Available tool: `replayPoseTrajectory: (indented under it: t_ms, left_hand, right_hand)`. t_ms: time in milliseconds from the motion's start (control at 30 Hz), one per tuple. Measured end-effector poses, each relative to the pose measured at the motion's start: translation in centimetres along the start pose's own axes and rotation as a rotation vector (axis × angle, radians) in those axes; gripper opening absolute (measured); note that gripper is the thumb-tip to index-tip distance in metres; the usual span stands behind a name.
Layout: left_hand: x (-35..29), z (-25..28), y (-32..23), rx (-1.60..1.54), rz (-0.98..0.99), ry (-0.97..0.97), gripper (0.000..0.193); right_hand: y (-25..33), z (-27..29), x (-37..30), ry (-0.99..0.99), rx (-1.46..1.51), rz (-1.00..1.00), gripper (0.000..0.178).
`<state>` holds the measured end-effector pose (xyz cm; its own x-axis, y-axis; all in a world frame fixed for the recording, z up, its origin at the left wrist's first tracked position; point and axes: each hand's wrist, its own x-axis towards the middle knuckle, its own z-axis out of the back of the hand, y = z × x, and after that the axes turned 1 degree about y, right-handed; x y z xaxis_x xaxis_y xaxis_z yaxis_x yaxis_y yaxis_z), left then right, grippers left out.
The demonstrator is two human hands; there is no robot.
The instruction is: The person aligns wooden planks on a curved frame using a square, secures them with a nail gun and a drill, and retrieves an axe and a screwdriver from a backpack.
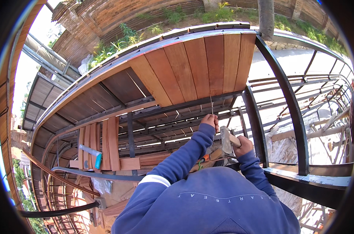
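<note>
My left hand (211,121) is closed around the lower end of a thin metal rod (212,104), whose upper end reaches the near edge of the reddish-brown wood planks (196,70). Whether the rod's tip touches a plank or the dark metal bar (184,102) under them, I cannot tell. My right hand (244,146) grips the wooden handle of a hammer (226,139). Its blocky grey head sits just below and right of my left hand, apart from the rod.
Loose boards (114,144) lie at the left, with a try square (92,152) with a turquoise handle on them. Black curved metal frame bars (288,93) rise at the right. Dark slatted panels (118,87) continue left of the planks. A brick wall (118,19) stands beyond.
</note>
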<state>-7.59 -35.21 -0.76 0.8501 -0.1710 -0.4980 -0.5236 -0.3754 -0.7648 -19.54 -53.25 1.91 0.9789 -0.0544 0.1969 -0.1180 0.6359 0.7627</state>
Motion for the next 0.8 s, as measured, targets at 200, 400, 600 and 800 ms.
replayPoseTrajectory:
  t_ms: [200,400,600,800]
  left_hand:
    - [0.6,0.0,-1.1,-0.144,0.073,0.083,0.022]
    - [1.0,-0.5,-2.6,-0.11,0.103,0.043,0.021]
    - [1.2,-0.2,-2.5,-0.126,0.117,0.071,0.021]
    - [1.3,0.0,-2.5,-0.114,0.12,0.072,0.021]
  right_hand:
    - [-0.1,-0.2,-0.3,0.054,0.062,0.092,0.015]
    - [0.0,-0.9,-0.1,0.075,-0.195,0.01,0.015]
    - [0.7,-0.3,0.1,0.118,-0.112,0.088,0.015]
    - [0.7,-0.1,-0.4,0.092,0.008,0.067,0.016]
